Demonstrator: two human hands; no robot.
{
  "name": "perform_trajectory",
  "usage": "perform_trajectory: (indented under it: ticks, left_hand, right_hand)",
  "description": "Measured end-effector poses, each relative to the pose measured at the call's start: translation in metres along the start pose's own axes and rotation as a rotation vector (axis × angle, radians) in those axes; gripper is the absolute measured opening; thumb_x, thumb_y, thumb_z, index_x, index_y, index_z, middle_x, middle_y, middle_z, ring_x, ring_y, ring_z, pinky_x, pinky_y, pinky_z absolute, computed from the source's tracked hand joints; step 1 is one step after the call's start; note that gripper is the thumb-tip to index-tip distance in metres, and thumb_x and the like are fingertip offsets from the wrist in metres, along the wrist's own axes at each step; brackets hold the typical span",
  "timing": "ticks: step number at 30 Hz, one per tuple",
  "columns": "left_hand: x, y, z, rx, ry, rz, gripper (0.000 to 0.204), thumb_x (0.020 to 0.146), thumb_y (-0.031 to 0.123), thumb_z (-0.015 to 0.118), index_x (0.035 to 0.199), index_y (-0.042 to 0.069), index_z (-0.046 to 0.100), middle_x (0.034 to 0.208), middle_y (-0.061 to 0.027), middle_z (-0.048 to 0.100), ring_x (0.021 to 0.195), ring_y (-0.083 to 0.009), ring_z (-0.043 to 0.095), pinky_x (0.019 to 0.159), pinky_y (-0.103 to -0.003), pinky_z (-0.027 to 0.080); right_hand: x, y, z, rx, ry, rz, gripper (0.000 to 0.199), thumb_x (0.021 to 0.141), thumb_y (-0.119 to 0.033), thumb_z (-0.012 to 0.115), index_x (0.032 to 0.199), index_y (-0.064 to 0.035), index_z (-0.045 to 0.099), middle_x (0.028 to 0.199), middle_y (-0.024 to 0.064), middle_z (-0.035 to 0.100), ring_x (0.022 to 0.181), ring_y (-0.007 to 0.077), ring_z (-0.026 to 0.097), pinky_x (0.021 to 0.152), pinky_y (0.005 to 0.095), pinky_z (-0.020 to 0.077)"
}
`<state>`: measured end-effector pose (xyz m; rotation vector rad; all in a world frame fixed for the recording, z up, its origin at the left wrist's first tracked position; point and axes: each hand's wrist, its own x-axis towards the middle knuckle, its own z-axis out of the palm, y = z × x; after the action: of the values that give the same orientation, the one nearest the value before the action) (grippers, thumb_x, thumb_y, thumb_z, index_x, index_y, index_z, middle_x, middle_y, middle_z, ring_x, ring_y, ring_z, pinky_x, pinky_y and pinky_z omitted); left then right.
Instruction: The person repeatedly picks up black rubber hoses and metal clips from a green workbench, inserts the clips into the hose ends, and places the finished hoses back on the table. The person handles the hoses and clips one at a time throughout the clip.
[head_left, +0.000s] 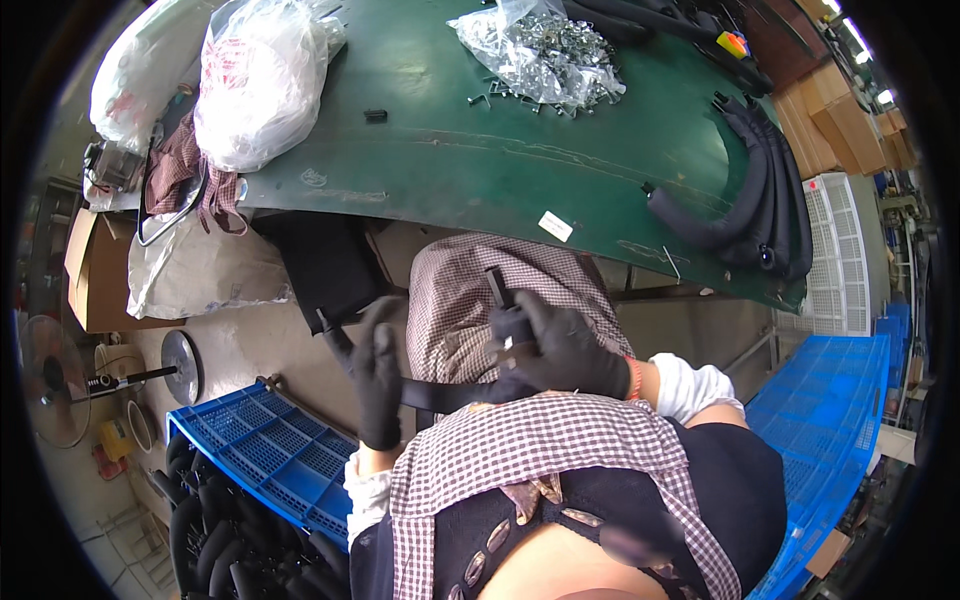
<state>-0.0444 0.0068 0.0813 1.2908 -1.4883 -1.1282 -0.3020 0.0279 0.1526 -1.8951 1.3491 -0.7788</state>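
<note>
Above my lap, a black padded curved bar [438, 395] bends upward at both sides, with narrow dark ends showing. My left hand [377, 385], in a dark glove, is closed on its left part, the fingers pointing up. My right hand [570, 348], gloved as well, wraps round its right part. A small shiny metal piece [518, 348] shows by the right fingers; how it sits on the bar is unclear. Several similar black padded bars [765, 200] lie together at the right of the green table [420, 165].
A plastic bag of small metal clips [550, 55] lies spilled on the table. White bags [262, 85] stand at its left. Blue crates [270, 450] flank me, with many black padded parts [235, 540] at lower left. A fan [55, 380] stands left.
</note>
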Motion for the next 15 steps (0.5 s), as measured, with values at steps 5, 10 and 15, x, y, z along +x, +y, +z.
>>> perform_trajectory:
  ticks: [5,10,15]
  left_hand:
    - [-0.016,0.05,0.052,-0.53,-0.298,-0.269,0.049,0.097,0.018,0.053,0.14,-0.001,0.039,0.121,-0.0127,0.056,0.112,-0.0196,0.054,0.098,-0.031,0.041]
    - [-0.022,0.052,0.045,-0.581,-0.352,-0.457,0.049,0.095,0.016,0.057,0.139,0.001,0.04,0.111,-0.0049,0.055,0.102,-0.0113,0.052,0.091,-0.027,0.043]
    - [-0.013,0.069,0.037,-0.473,-0.266,-0.46,0.056,0.089,0.013,0.063,0.138,-0.001,0.041,0.111,-0.0066,0.056,0.101,-0.0145,0.053,0.089,-0.029,0.044]
  right_hand:
    - [0.01,-0.012,0.005,-0.172,-0.317,0.051,0.077,0.083,-0.044,0.066,0.131,0.0084,0.036,0.079,0.0266,0.062,0.06,0.0367,0.064,0.053,0.0447,0.0507]
    - [0.034,0.025,-0.043,0.139,-0.272,0.051,0.046,0.089,-0.041,0.062,0.112,-0.0015,0.061,0.091,0.015,0.068,0.087,0.0249,0.069,0.078,0.034,0.053]
    - [0.143,0.086,-0.074,-0.272,0.194,0.157,0.034,0.088,-0.042,0.06,0.09,-0.008,0.065,0.078,0.0129,0.066,0.077,0.0285,0.066,0.066,0.0405,0.0499]
